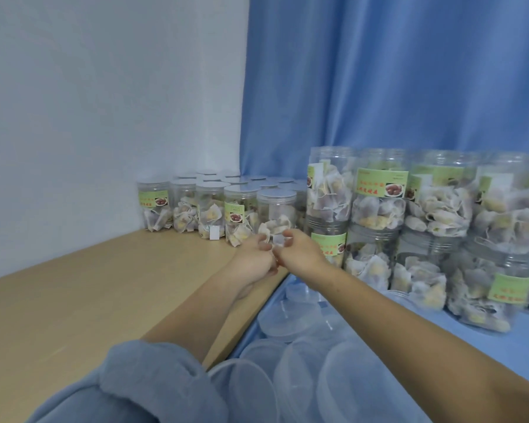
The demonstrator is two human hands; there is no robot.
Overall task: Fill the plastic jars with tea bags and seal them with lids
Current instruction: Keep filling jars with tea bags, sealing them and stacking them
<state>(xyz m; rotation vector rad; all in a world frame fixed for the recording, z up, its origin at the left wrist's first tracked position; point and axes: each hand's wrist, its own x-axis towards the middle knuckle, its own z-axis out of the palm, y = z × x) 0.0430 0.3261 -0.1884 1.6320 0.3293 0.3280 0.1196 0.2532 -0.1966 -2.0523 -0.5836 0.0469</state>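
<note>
The wooden bench carries your sealed jars at its far corner. Right of the bench stand stacked open jars; loose lids lie just below its edge. Over the bench edge, your left hand and right hand meet, fingers curled, pinching one tea bag.

Home packing corner: stacked tea jars, blue curtain.

Both hands, left hand and right hand, meet dead center pinching a tea bag. Lidded jars just past at 12, open stacked jars at 3, loose lids at 6.
</note>
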